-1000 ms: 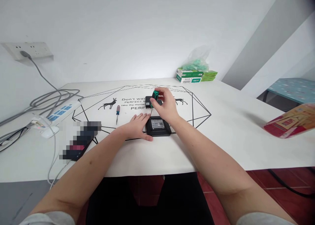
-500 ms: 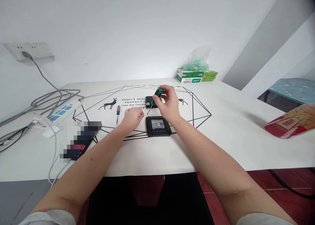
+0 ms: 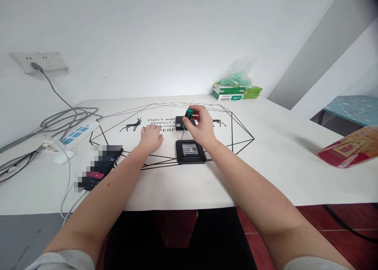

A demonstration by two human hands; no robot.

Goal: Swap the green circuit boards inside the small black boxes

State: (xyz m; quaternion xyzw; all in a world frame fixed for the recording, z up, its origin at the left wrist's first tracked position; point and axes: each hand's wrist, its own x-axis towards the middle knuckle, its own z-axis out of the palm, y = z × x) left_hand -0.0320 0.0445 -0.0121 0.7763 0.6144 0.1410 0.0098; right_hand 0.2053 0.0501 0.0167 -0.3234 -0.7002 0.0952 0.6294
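My right hand (image 3: 202, 126) grips a green-and-black screwdriver (image 3: 189, 113) by its handle. Its thin shaft slants down to the far edge of a flat black device (image 3: 190, 156), which lies with a white label facing up. Whether the tip touches the device I cannot tell. Behind the screwdriver is a second black box (image 3: 179, 122), partly covered by my right hand. My left hand (image 3: 151, 138) rests palm down on the printed mat left of the device, fingers stretched forward. The small screwdriver seen earlier is hidden, at or under that hand.
A phone (image 3: 103, 165) with a partly blurred screen lies left of my left forearm. Beyond it are a power strip (image 3: 78, 134) and grey cables (image 3: 71, 116). Green-and-white boxes (image 3: 228, 92) stand by the wall under a plastic bag (image 3: 238, 75). A red-and-yellow package (image 3: 348, 148) is at right.
My left hand has moved left and away from me, its fingers spreading onto the mat over the small screwdriver's spot. The held screwdriver has turned more upright, its tip shifting right toward the device.
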